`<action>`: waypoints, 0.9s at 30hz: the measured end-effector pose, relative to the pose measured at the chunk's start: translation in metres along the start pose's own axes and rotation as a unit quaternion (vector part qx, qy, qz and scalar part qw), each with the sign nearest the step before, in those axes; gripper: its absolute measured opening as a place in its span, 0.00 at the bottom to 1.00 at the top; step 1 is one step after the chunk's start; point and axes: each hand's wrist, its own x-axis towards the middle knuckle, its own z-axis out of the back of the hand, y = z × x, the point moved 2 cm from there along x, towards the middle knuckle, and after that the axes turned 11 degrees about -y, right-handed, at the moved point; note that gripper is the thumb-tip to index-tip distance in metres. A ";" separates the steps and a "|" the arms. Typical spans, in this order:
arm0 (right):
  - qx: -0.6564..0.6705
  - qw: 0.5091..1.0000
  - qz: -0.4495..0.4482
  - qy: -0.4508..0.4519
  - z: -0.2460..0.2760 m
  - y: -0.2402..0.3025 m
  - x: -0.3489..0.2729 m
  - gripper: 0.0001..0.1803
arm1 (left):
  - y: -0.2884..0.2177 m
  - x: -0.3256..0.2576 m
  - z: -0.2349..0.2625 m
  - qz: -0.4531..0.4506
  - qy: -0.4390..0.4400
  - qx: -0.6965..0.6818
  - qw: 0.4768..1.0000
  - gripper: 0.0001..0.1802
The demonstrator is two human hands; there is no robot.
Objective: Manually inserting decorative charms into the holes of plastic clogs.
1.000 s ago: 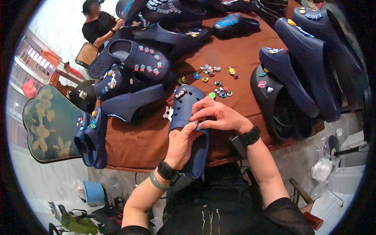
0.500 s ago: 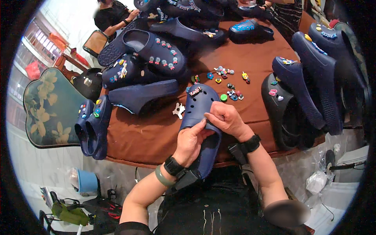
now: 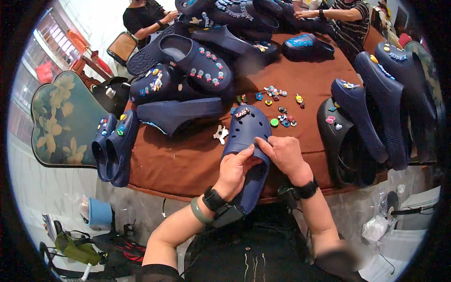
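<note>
A dark blue clog (image 3: 242, 129) with holes in its upper lies on the brown-covered table, toe pointing away from me. One small red, white and black charm (image 3: 242, 113) sits near its toe. My left hand (image 3: 235, 171) grips the clog at its opening, thumb on top and the other fingers inside, partly hidden. My right hand (image 3: 289, 157) is closed at the right rim of the opening, fingers curled and thumb tip against the upper; whatever it pinches is hidden. Loose charms (image 3: 284, 117) lie beyond the clog, and a white figure-shaped charm (image 3: 220, 135) rests left of it.
Decorated blue clogs (image 3: 195, 66) are piled at the back left, and a small pair (image 3: 115, 148) stands at the left edge. More clogs (image 3: 380, 103) line the right side, beside a black one (image 3: 336, 136). Two other people are at the far side.
My right hand has drawn back slightly toward the opening's right rim, uncovering more of the clog's upper. My left hand keeps its grip. The whole view has shifted a little.
</note>
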 end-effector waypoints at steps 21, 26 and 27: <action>0.234 0.919 -0.315 -0.049 -0.029 -0.039 -0.021 0.12 | 0.004 0.012 -0.001 0.037 0.019 -0.017 0.999 0.12; -0.025 0.992 -0.076 -0.102 -0.022 -0.102 -0.012 0.12 | 0.024 0.010 -0.029 0.059 0.097 0.023 0.993 0.19; -0.083 0.980 -0.171 -0.052 -0.021 -0.109 -0.009 0.13 | 0.033 0.012 -0.036 0.073 0.115 0.017 0.991 0.21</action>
